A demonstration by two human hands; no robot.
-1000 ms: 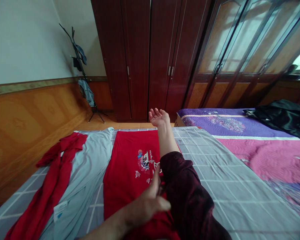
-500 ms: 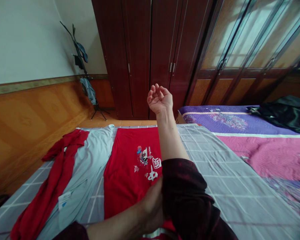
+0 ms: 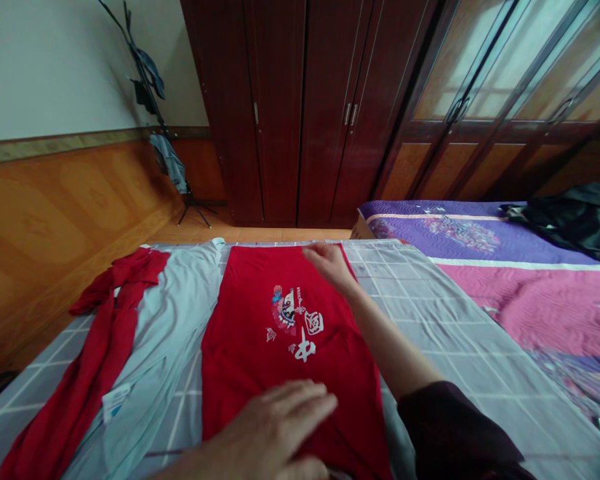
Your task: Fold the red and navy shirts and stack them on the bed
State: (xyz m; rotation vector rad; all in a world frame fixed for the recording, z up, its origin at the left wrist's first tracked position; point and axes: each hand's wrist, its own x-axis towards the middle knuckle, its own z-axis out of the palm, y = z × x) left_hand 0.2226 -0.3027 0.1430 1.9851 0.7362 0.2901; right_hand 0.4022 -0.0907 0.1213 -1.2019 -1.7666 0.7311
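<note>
A red shirt (image 3: 250,333) with a white and coloured print lies spread flat on the grey checked bedsheet. My left hand (image 3: 280,427) hovers at the near end of this shirt, fingers stretched out and blurred, gripping nothing. Over the shirt's far right corner is my right hand (image 3: 330,267), its fingers bent inward and their tips hidden. Whether it touches the cloth I cannot tell. Left of the shirt lie a pale grey-blue garment (image 3: 180,320) and a long crumpled red garment (image 3: 115,333), partly overlapping.
The checked bedsheet (image 3: 460,353) extends to the right. Beside it is a purple and pink bedcover (image 3: 525,307) with a dark jacket-like heap (image 3: 575,223) on it. A dark red wardrobe (image 3: 275,133) stands at the back, a coat stand (image 3: 155,107) at the left.
My left hand has left my right sleeve and opened over the shirt's near end. My right hand has come down from its raised, palm-up pose to the shirt's far corner.
</note>
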